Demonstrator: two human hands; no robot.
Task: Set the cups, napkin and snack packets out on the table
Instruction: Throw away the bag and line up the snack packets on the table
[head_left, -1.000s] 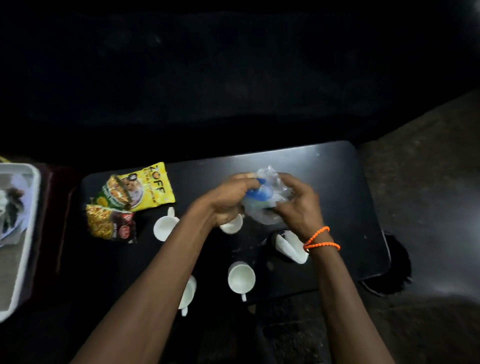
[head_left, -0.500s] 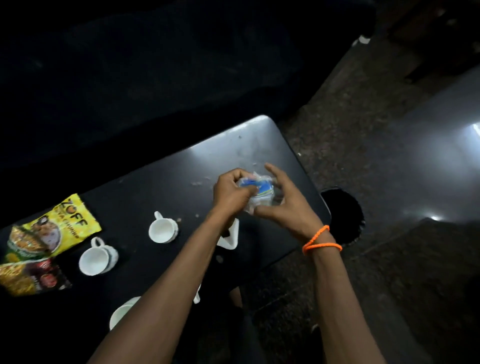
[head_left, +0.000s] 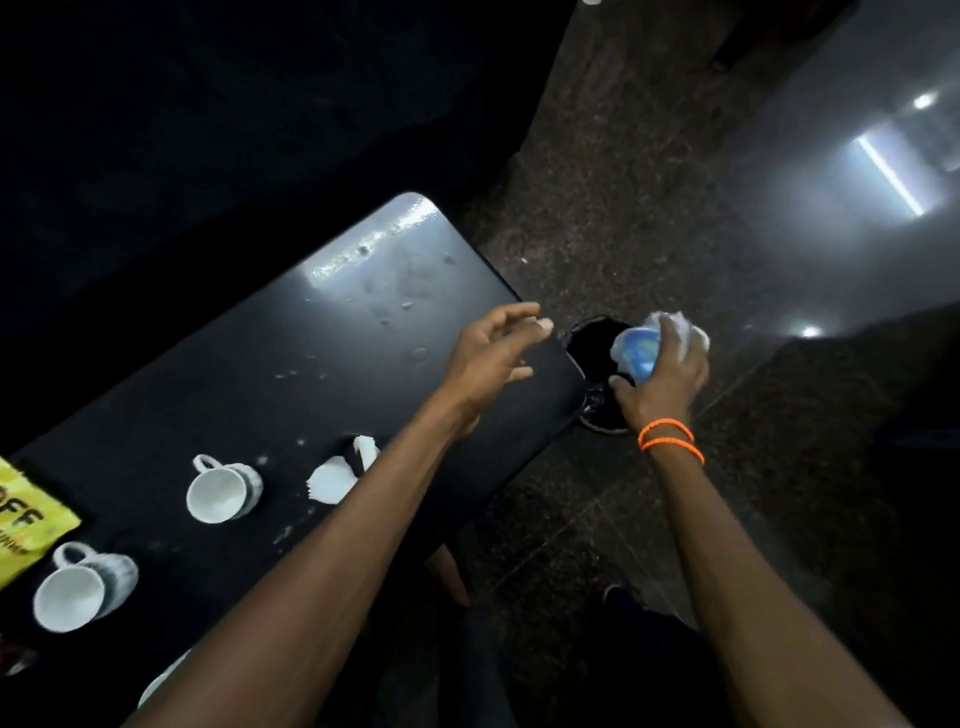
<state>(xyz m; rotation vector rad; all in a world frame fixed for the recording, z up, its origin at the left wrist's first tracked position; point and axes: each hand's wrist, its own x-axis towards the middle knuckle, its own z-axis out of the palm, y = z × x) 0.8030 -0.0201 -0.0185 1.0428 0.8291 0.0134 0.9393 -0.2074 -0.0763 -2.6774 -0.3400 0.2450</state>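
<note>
Two cups (head_left: 224, 492) set out already. Right hand (head_left: 662, 382) clutching crumpled wrapper (head_left: 640, 349) over bin (head_left: 597, 343); left hand (head_left: 491, 353) open, empty. Next, probably: drop wrapper squarely in.

The table (head_left: 270, 364) is seen to be black and shiny, and two white cups (head_left: 221, 491) (head_left: 78, 590) and a white napkin (head_left: 332, 480) are set on it. A yellow snack packet (head_left: 26, 525) with black letters is seen at the edge. A crumpled clear and blue wrapper (head_left: 641, 351) is held over a black bin (head_left: 597, 338), an orange bracelet (head_left: 670, 439) is worn on the wrist, and the floor (head_left: 623, 234) is speckled dark brown.
</note>
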